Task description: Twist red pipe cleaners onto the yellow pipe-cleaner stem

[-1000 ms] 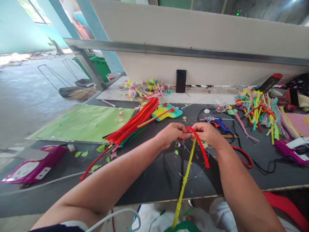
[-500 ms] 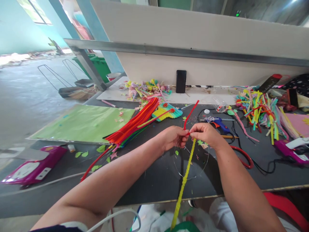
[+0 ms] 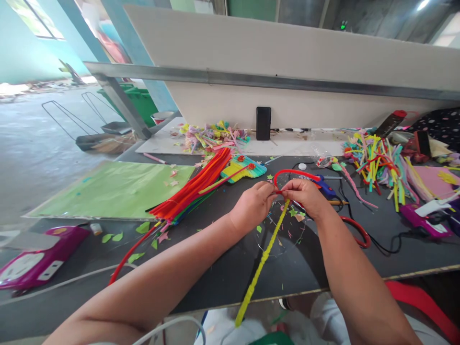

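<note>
Both hands meet over the dark tabletop, fingers pinched on a red pipe cleaner (image 3: 293,171). My left hand (image 3: 254,205) grips it from the left with closed fingers. From the other side my right hand (image 3: 304,195) pinches it; the red length loops up behind both hands and bends to the right. A yellow twisted pipe cleaner (image 3: 264,258) hangs from where the fingertips meet, slanting down past the table edge. Whether the two are joined is hidden by the fingers. Behind my left hand lies a yellow and turquoise pipe-cleaner piece (image 3: 239,171) with red bits on it.
A bundle of red pipe cleaners (image 3: 190,184) lies on a green sheet (image 3: 104,189). Glue gun (image 3: 327,189), phone (image 3: 263,123) and a pile of colourful pipe-cleaner pieces (image 3: 377,163) are beyond my hands. Purple devices (image 3: 43,254) sit at both sides, with cables across the table.
The red pipe cleaner's free end, upright before, now curves over to the right. My left hand has turned, showing its back. The view has shifted slightly.
</note>
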Action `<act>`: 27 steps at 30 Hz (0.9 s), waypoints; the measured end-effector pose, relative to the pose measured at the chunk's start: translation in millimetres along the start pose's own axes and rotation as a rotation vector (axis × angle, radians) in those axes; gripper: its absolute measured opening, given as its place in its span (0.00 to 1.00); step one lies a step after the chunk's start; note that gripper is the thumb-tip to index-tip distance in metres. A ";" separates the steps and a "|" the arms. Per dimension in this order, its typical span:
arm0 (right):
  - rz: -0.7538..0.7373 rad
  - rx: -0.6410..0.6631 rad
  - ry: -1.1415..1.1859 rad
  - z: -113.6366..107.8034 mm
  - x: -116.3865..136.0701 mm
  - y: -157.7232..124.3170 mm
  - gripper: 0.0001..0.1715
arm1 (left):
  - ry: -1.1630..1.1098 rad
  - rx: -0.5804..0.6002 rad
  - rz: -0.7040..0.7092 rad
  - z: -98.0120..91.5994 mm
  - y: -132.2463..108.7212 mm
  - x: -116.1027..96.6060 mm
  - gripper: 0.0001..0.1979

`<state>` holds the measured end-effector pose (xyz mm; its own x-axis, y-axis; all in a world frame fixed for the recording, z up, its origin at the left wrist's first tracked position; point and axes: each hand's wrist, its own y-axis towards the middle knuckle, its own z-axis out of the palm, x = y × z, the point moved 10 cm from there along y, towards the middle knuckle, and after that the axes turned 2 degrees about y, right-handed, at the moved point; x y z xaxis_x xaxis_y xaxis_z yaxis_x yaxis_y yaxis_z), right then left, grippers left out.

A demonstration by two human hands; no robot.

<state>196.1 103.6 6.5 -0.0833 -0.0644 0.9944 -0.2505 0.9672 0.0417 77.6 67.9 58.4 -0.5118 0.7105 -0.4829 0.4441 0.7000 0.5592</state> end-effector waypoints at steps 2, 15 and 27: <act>0.017 0.002 0.007 2.6 0.0 -0.6 0.10 | 0.046 0.040 0.056 2.9 -0.8 -2.8 0.09; -0.053 0.002 -0.123 7.4 -0.1 1.1 0.10 | 0.046 0.064 -0.063 8.6 4.8 13.4 0.07; -0.063 0.041 -0.169 11.7 3.6 -1.8 0.07 | -0.681 0.349 -0.549 45.2 -8.0 53.5 0.10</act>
<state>184.9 98.8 8.9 -0.2264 -0.1687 0.9593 -0.2993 0.9493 0.0963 79.9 103.6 -2.4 -0.2240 0.0864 -0.9708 0.5201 0.8530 -0.0441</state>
